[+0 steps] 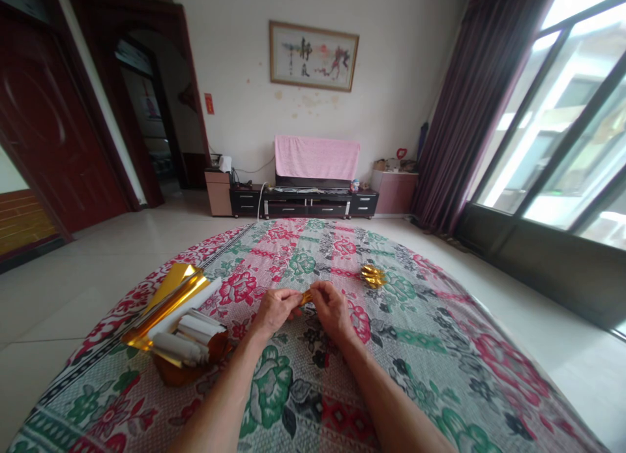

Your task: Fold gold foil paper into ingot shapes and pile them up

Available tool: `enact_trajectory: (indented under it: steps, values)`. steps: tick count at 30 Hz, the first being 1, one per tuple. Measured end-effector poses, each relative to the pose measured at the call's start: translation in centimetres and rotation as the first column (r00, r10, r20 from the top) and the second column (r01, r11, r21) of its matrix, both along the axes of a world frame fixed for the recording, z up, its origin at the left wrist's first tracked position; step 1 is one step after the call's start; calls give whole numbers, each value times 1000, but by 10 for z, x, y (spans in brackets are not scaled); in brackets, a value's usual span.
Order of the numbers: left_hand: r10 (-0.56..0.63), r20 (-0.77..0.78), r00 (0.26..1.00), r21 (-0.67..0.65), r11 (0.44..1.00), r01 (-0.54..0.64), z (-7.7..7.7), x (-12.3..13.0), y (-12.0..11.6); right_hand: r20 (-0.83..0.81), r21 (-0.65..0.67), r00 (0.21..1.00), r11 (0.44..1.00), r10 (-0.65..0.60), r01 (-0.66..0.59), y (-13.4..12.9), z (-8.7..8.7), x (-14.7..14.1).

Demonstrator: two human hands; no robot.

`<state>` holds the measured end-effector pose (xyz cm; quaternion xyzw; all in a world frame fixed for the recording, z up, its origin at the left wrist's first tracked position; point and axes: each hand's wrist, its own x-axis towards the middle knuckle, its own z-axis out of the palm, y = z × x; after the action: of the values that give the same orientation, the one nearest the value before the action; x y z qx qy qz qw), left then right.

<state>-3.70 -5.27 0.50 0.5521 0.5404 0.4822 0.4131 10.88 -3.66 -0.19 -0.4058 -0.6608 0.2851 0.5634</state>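
A small piece of gold foil [306, 298] is pinched between my two hands above the middle of the cloth. My left hand [277, 311] has its fingers closed on the foil's left end, and my right hand [332, 309] closes on its right end. Beyond my right hand, to the right, lies a crumpled gold foil bundle [373, 276] on the cloth. At the left are gold foil sheets [178, 296], with several whitish rolls or stacks [180, 345] in front of them.
A patterned floral cloth [303, 264] covers the round table. Under the rolls sits a brown-orange container or wrapping [178, 375], partly hidden. Farther back are a black TV cabinet [308, 205], a pink cloth [317, 156] and a purple curtain [469, 94].
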Motion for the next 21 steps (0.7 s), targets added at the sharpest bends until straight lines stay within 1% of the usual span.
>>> enact_trajectory:
  steps: [2, 4, 5, 7, 10, 13, 15, 21]
  values:
    - [12, -8, 1000, 5, 1000, -12, -1, 1, 0, -82, -77, 995, 995, 55, -61, 1, 0, 0]
    - [28, -9, 1000, 8, 1000, -27, -1, 1, 0, -165, -149, 979, 978, 123, -148, 2, 1, 0]
    - [36, -5, 999, 12, 999, -36, 0, 1, 0, -183, -168, 971, 968, 156, -187, 3, 1, 0]
    - [48, 12, 999, 16, 999, -49, 1, 2, 0, -161, -175, 966, 957, 205, -232, 3, 2, 1]
    - [45, 31, 998, 21, 999, -46, 2, 3, -1, -72, -182, 969, 952, 236, -245, 3, 2, 3]
    - [26, 21, 999, 34, 999, -26, 1, 3, -1, -25, -216, 974, 950, 226, -226, 2, 3, 4]
    - [18, 15, 1000, 39, 999, -18, 0, 3, 0, -22, -227, 974, 947, 227, -227, 1, 5, 5]
    - [22, -26, 999, 41, 999, -21, 0, 1, 1, -38, -229, 955, 927, 295, -296, 0, 9, 9]
